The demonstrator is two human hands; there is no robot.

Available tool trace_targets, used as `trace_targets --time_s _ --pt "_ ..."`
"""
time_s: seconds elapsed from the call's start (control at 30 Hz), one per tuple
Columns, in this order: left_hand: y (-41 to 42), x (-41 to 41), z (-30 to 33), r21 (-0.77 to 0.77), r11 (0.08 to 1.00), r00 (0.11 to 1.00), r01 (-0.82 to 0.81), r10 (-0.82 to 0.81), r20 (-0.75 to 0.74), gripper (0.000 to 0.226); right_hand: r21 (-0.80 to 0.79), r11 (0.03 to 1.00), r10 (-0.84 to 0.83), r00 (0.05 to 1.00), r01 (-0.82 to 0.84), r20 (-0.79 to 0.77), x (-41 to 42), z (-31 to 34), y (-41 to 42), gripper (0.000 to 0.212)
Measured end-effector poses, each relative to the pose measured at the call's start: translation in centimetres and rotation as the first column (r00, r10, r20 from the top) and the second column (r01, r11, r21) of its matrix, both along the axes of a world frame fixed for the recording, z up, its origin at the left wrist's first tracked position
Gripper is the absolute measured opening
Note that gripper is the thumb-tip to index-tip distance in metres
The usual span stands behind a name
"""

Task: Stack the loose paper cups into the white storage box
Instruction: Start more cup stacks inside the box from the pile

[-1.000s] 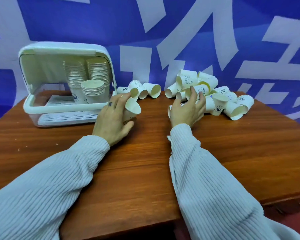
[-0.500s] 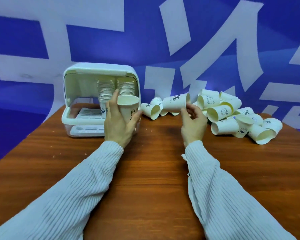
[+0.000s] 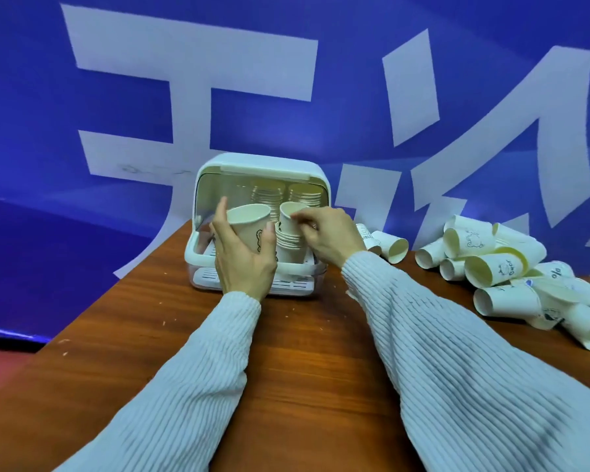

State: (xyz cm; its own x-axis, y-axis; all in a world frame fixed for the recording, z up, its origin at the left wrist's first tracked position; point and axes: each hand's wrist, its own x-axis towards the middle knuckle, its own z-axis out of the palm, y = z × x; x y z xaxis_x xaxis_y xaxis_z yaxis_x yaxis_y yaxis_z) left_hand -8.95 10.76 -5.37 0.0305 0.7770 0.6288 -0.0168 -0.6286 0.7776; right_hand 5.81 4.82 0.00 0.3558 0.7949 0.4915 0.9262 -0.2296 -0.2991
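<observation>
The white storage box (image 3: 263,168) stands open at the back of the wooden table, with stacks of paper cups (image 3: 268,195) inside. My left hand (image 3: 242,260) grips an upright paper cup (image 3: 249,226) just in front of the box. My right hand (image 3: 327,236) pinches the rim of another cup (image 3: 288,216) that sits on top of a short front stack (image 3: 288,247) in the box. A heap of loose paper cups (image 3: 498,264) lies on its sides at the right of the table.
Two more loose cups (image 3: 385,243) lie between the box and the heap. The wooden table (image 3: 304,352) drops off at its left edge. A blue banner with white characters fills the background behind the box.
Both hands rose from the table, each with a cup, and moved to the box. My right hand's cup now sits on the front stack. The view has swung left.
</observation>
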Motion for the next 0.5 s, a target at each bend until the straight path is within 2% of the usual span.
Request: trace_targets --time_s 0.1,0.27,0.3,0.37,0.43,0.5 --pt "0.3 0.0 -0.1 -0.014 1.0 1.0 0.006 -0.006 -0.019 0.076 -0.172 0.985 0.02 0.999 -0.011 0.047 -0.2 -0.8 0.4 0.042" --pt "-0.2 1.1 0.4 -0.038 0.999 0.994 -0.027 0.023 -0.107 0.07 -0.221 0.974 0.084 0.991 -0.059 0.106 -0.2 -1.4 -0.4 0.053" --pt "-0.4 1.5 0.6 -0.045 0.999 0.994 0.0 -0.005 -0.109 0.071 -0.164 0.982 0.109 0.99 -0.094 0.086 0.0 -1.8 -0.6 0.055" --pt "-0.3 2.0 1.5 -0.052 0.997 0.993 0.056 -0.061 -0.102 0.075 0.08 0.993 0.092 0.995 -0.088 -0.046 0.1 -3.3 -1.6 0.056" --pt "0.3 2.6 2.7 -0.029 0.996 0.993 0.08 -0.083 -0.088 0.077 0.291 0.955 0.011 0.977 0.053 -0.214 0.0 -5.7 -3.1 0.053" --pt "0.9 3.2 4.1 -0.013 0.996 0.993 0.093 -0.094 -0.065 0.076 0.346 0.922 -0.052 0.941 0.174 -0.334 0.2 -8.2 -4.5 0.049"
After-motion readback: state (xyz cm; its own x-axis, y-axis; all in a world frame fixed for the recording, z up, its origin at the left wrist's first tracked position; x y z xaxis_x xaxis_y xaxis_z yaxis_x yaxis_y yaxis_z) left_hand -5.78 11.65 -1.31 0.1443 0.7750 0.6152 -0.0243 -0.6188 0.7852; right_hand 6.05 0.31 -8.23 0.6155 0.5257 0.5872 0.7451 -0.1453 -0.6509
